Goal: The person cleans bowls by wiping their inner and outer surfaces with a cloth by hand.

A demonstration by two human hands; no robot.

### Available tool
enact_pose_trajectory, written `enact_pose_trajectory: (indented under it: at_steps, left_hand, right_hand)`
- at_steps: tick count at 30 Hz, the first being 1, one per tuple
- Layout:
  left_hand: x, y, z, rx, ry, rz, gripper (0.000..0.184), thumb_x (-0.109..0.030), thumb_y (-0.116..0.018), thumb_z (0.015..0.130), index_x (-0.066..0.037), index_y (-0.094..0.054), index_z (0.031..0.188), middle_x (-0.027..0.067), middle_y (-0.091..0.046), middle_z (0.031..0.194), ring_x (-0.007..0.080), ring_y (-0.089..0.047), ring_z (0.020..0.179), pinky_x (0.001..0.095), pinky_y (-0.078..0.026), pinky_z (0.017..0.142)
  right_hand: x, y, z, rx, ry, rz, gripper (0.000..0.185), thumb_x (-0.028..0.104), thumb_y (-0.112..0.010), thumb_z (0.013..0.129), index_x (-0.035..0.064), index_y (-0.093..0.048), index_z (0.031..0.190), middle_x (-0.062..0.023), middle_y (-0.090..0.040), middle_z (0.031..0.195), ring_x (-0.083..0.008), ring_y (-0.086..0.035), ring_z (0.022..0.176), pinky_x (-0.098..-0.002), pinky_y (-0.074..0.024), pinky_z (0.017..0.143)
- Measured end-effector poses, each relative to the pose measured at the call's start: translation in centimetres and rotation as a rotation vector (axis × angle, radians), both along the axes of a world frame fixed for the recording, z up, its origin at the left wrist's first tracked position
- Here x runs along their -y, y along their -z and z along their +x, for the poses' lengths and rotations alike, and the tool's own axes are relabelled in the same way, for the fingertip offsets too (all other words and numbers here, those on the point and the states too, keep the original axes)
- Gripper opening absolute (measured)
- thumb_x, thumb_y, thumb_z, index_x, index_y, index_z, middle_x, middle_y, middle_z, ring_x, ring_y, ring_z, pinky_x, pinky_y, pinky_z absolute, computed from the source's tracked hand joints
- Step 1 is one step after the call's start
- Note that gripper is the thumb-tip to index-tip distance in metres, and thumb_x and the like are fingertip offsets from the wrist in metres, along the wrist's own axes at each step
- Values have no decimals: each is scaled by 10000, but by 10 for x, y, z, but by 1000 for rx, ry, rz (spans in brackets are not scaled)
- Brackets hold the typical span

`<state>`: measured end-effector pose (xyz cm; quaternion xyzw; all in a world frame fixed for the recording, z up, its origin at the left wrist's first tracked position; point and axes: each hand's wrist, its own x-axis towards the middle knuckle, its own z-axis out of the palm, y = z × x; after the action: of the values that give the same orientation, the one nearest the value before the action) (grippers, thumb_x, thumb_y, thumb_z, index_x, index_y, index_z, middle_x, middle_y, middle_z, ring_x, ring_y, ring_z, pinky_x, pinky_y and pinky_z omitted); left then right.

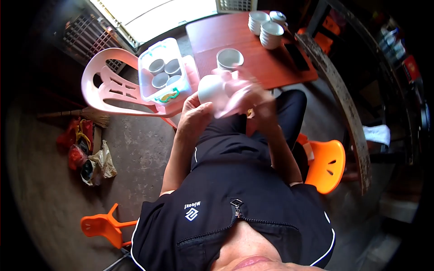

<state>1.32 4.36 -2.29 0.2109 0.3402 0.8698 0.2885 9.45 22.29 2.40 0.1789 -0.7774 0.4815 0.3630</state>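
Note:
My left hand [197,113] is closed around a white bowl [209,90], tipped on its side above my lap. My right hand [262,106], smeared by motion, grips a pink cloth [233,95] pressed against the bowl; the cloth hides part of it. Just beyond them, on the red-brown table [208,36], stands another white bowl [229,58]. To the left, a clear plastic box [175,92] with several bowls [160,80] inside rests on a pink plastic chair [101,92].
Stacked white bowls [271,36] and a dark flat object [296,56] sit at the table's far right. Orange stools [327,165] are on the floor either side of me. A broom [92,116] and plastic bags [103,160] lie at left. A wooden beam [339,90] runs along the right.

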Motion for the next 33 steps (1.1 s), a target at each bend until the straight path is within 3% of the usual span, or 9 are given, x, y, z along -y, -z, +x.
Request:
enact_pose_trajectory:
  at_steps: [3, 7, 10, 15, 18, 22, 27, 30, 33]
  left_hand:
    - [-2, 1, 8, -288, 16, -322, 225, -11, -657, 766, 37, -615, 981, 70, -652, 940, 109, -598, 818, 272, -494, 743]
    - [-19, -3, 15, -462, 162, -591, 173, -7, -667, 782, 36, -613, 940, 20, -631, 894, 74, -558, 814, 246, -472, 721]
    - [-31, -1, 17, -332, 164, -607, 254, -58, -678, 807, 34, -582, 1024, 20, -633, 934, 82, -575, 847, 252, -485, 751]
    - [-43, 8, 19, -541, -115, -643, 318, -74, -660, 812, -1, -560, 1106, 45, -625, 1005, 94, -578, 895, 271, -488, 788]
    - [-31, 20, -2, -354, 314, -704, 274, -59, -665, 805, 21, -583, 1054, 41, -634, 947, 82, -568, 868, 257, -470, 783]
    - [-45, 2, 13, -272, 232, -642, 241, 25, -647, 827, 45, -616, 1065, 16, -636, 940, 65, -556, 861, 223, -460, 770]
    - [-51, 12, 10, -452, 265, -745, 224, 20, -669, 811, 22, -636, 1033, 22, -649, 951, 70, -564, 857, 235, -470, 764]
    - [-49, 7, -4, -104, 506, -582, 338, -110, -750, 763, 40, -619, 1036, 44, -663, 947, 91, -608, 872, 251, -488, 791]
    - [-50, 18, -3, -85, 397, -569, 334, -94, -736, 775, 43, -614, 1054, 55, -669, 955, 103, -618, 880, 251, -486, 806]
  right_hand:
    - [30, 20, -1, -8, 186, 431, 396, 346, -696, 756, 126, -639, 1080, -181, -496, 1304, -368, -418, 1264, -557, -238, 1064]
    - [-16, 56, -45, -290, 115, 271, 281, 143, -694, 693, 62, -617, 951, -126, -620, 989, -319, -625, 920, -394, -539, 747]
    - [-28, 55, -40, 145, -87, -149, 226, 54, -651, 683, 8, -594, 897, -141, -635, 972, -333, -643, 858, -376, -553, 714]
    - [-4, 40, -21, -88, 158, 340, 306, 243, -541, 852, 46, -646, 1061, -119, -619, 1063, -285, -595, 968, -436, -460, 876]
    - [-28, 71, -37, 233, -46, -31, 260, 277, -532, 873, 88, -660, 998, -104, -624, 1067, -270, -575, 1043, -375, -411, 962]
    - [-46, 102, -51, 558, -901, -1231, 367, 268, -405, 946, -52, -552, 1047, -145, -595, 1053, -194, -588, 972, -291, -453, 886]
    - [-57, 70, -47, 677, -527, -1064, 376, 296, -415, 925, -40, -572, 992, -120, -617, 928, -199, -611, 853, -290, -487, 773]
    - [-59, 57, -39, 672, -374, -211, 302, 266, -487, 884, -10, -611, 900, -75, -623, 877, -158, -580, 808, -272, -465, 750]
    - [-50, 65, -40, 707, -417, -844, 323, 315, -548, 876, 9, -597, 967, -71, -609, 889, -170, -592, 811, -294, -495, 722]
